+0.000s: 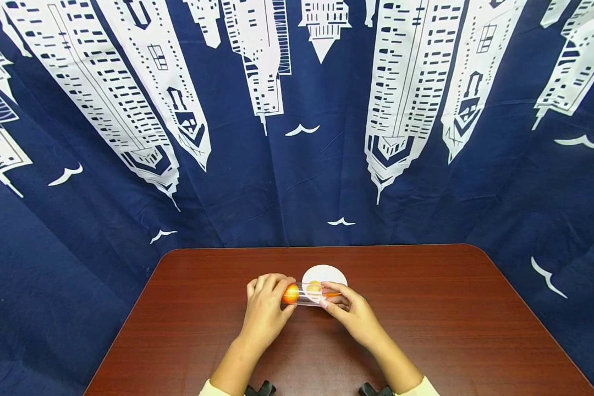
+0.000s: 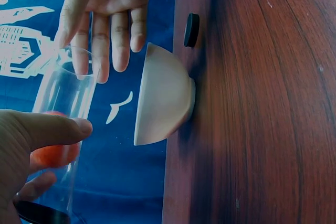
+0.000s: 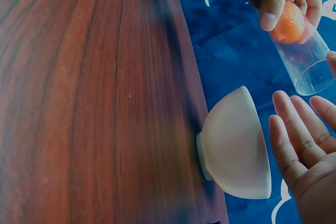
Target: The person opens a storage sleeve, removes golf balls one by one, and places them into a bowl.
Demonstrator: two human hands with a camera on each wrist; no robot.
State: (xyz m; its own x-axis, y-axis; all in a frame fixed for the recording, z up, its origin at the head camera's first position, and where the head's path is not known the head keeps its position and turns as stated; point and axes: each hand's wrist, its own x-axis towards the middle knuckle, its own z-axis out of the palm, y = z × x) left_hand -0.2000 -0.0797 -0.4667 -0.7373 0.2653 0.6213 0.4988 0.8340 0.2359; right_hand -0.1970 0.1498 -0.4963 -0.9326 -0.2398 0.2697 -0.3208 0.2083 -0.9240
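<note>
My left hand [image 1: 269,301] grips a clear tube [image 2: 65,90] near its capped end, thumb on one side and fingers on the other. Inside the tube, level with that thumb, is an orange ball [image 3: 289,23] with a mottled surface. A black cap [image 2: 44,213] closes the tube's near end, while the other end has an uncovered rim. At that rim is my right hand [image 1: 353,316], its thumb and forefinger tips right by the edge, the other fingers extended. Below the tube stands a white bowl [image 3: 239,148]; from above, orange round shapes [image 1: 314,287] show over it.
A black round lid [image 2: 191,30] lies on the brown wooden table [image 1: 178,330] beside the bowl. Behind the table's far edge hangs a dark blue cloth [image 1: 317,181] with white buildings and birds.
</note>
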